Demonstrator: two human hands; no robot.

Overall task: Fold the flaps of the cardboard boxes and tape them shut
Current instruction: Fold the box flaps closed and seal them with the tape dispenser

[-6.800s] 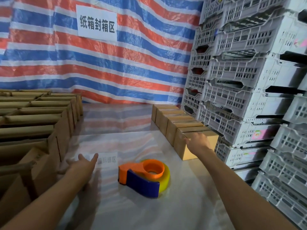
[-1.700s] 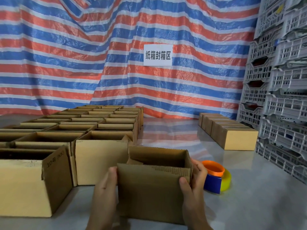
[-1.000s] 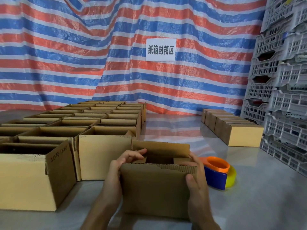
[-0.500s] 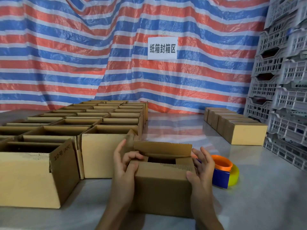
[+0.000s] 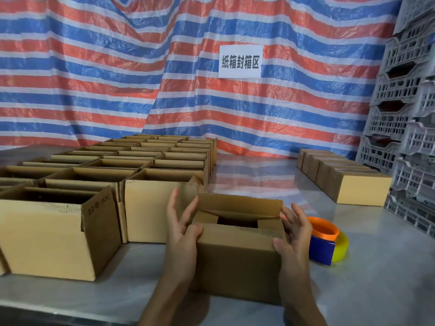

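A small brown cardboard box [image 5: 237,260] stands on the table right in front of me. Its two short side flaps lie folded inward, the near long flap is folded down over the front, and the far long flap stands upright. My left hand [image 5: 182,228] is at the box's left top edge, thumb on the near flap, fingers straight and spread. My right hand [image 5: 295,234] presses the right side with straight fingers, thumb on the front corner. An orange, blue and yellow tape dispenser [image 5: 326,243] sits just right of the box.
Several open cardboard boxes [image 5: 61,234] stand in rows on the left half of the table. A row of shut boxes [image 5: 353,184] runs along the right. Grey plastic crates [image 5: 409,128] are stacked at the right edge. A striped tarp with a white sign [image 5: 240,61] hangs behind.
The box's near flap has gone from upright to folded down, and both side flaps have been tucked inward. My left fingers have straightened and lifted off the left flap.
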